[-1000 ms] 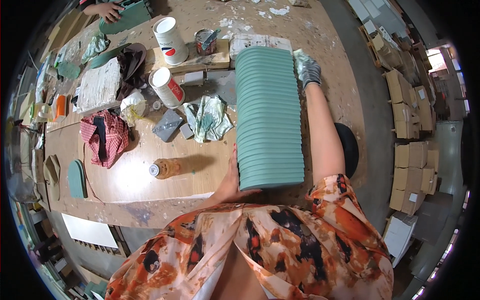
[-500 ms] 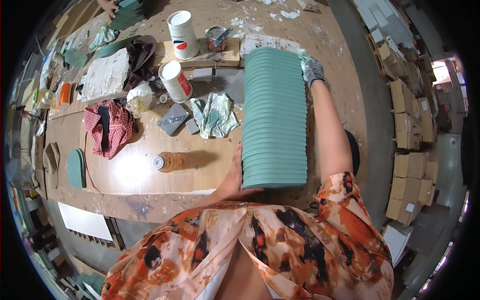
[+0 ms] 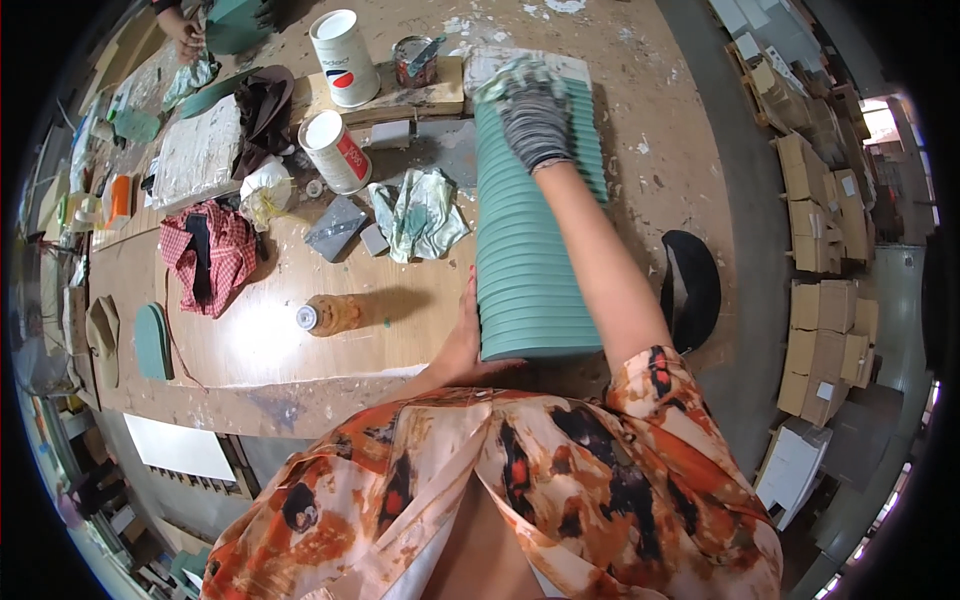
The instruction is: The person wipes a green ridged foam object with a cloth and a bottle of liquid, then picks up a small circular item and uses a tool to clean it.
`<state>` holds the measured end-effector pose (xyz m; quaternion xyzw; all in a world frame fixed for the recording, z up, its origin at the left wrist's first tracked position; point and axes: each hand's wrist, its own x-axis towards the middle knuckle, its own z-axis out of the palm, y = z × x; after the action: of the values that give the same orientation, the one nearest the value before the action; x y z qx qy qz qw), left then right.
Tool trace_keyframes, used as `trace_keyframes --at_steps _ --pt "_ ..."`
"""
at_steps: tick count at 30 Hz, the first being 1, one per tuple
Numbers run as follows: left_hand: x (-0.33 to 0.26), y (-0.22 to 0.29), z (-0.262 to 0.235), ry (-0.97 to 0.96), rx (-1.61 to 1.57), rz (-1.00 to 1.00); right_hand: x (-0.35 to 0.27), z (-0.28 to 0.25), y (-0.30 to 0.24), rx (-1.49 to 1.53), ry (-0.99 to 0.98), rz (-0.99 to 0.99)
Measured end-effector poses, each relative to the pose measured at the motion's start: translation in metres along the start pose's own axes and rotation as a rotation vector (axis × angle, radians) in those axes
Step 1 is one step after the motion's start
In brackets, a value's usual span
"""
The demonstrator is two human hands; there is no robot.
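A long row of green sole-shaped foam pieces (image 3: 530, 260), pressed face to face, lies lengthwise before me. My right hand (image 3: 540, 120), in a grey knitted glove, is on top of its far end. A crumpled pale cloth with green stains (image 3: 520, 75) is bunched under the gloved fingers. At the near left corner, my bare left hand (image 3: 462, 345) leans against the side of the row. Its fingers stretch along that side, and its palm is partly hidden. Left of the row lies another stained cloth (image 3: 418, 215).
White cans (image 3: 344, 60) and a paint-crusted tin (image 3: 417, 60) stand around a wooden board. An amber bottle (image 3: 330, 315), a grey block (image 3: 337, 228) and a checked cloth (image 3: 207, 255) are to the left. Another person's hand (image 3: 186, 38) works at far left. Cartons (image 3: 815, 340) stand right.
My right hand has moved with the cloth from the row's far right side onto its far top. My left hand stays at the near left corner. The whole view has shifted slightly.
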<state>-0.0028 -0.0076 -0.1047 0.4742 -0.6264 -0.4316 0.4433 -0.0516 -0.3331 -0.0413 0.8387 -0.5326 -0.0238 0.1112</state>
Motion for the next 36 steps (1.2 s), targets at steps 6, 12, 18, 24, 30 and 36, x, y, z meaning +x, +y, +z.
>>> trace_keyframes --at_steps 6,12,18,24,30,36 --pt "-0.009 -0.008 0.002 0.007 0.014 -0.005 -0.049 -0.048 -0.053 0.893 -0.21 -0.303" --pt "-0.012 -0.008 -0.004 0.052 0.068 0.021 -0.079 -0.04 0.014 1.382 0.197 -0.158" --pt "-0.013 -0.015 -0.005 0.041 0.039 -0.042 -0.103 0.083 0.057 1.111 0.21 0.216" --pt "0.0 -0.019 0.006 -0.042 0.055 -0.025 -0.174 0.041 0.081 1.464 0.237 0.287" --pt "-0.005 -0.022 0.001 -0.041 0.029 -0.078 -0.264 0.018 0.066 1.471 0.203 0.225" --pt "-0.005 -0.018 -0.001 -0.101 0.069 -0.072 -0.297 0.041 0.104 1.387 0.142 0.251"
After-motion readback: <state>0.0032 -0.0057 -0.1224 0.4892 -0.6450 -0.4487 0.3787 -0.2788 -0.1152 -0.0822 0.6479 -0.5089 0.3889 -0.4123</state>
